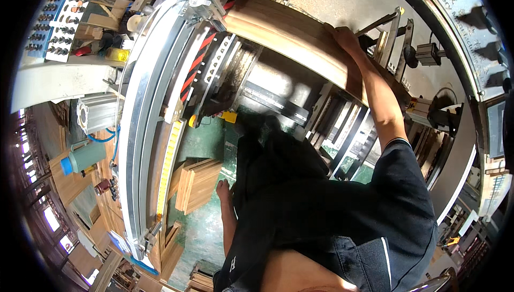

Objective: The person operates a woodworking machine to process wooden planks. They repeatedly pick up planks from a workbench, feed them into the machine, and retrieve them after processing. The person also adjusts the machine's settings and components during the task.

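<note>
A long wooden board [289, 24] lies across the machine in front of me, running from the clamp at the left toward the far right. My right hand [345, 40] is stretched out onto its far edge, thumb on the wood and the other fingers partly hidden over the edge. My left hand [225, 189] hangs low at my side, holding nothing that I can see, its fingers loosely apart. Beside it, to the left, stands a stack of short wooden pieces [197, 186] on the green floor.
A metal rail [140, 104] curves down the left, with a pneumatic clamp [204, 7] at its top. Red-and-black striping [197, 67] marks an inner edge. A yellow scale [168, 169] runs along the rail. Metal arms [396, 45] stand at the right. A button panel [64, 21] is far left.
</note>
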Demonstrator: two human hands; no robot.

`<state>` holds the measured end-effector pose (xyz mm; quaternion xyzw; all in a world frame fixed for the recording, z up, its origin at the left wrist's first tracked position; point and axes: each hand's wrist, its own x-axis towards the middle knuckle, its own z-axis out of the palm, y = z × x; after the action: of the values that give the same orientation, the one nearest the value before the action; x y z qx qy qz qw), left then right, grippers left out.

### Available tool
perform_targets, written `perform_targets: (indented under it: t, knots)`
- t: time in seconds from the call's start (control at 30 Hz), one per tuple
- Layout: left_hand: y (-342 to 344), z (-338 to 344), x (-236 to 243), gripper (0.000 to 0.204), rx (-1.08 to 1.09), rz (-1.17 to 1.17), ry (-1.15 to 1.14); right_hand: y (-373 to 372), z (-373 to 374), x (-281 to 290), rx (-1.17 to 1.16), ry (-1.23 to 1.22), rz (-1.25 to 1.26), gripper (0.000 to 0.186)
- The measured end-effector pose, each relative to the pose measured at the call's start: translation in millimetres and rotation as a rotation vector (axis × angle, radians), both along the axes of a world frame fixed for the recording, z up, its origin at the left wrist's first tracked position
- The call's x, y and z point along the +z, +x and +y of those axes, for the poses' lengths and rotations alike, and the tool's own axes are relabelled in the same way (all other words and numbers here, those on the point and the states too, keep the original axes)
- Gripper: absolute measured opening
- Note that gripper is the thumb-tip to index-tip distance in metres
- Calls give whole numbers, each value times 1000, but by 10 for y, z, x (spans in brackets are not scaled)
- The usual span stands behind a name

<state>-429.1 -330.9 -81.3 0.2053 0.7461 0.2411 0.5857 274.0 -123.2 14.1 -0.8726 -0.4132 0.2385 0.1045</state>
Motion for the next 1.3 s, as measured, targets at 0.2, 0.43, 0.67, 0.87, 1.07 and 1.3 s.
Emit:
perform_targets:
  t: [0.2, 0.43, 0.67, 0.87, 1.07, 1.3]
  knots:
    - [-189, -76, -253, 30, -247, 204, 65, -5, -51, 27, -5, -13, 1, 76]
    - [-477, -218, -639, 17, -243, 144, 29, -111, -64, 167, -50, -39, -169, 77]
    - [-585, -568, -750, 12, -1174, 755, 373, -166, -38, 212, -44, -44, -114, 75]
    - [-515, -694, -504, 14, -1148, 770, 401, -220, 1, 190, -27, -31, -110, 75]
    - [-391, -593, -456, 20, -1152, 829, 360, -174, -13, 190, -51, -47, -82, 73]
    - [-289, -512, -400, 26, -873, 641, 191, -169, -23, 181, -52, -25, -67, 75]
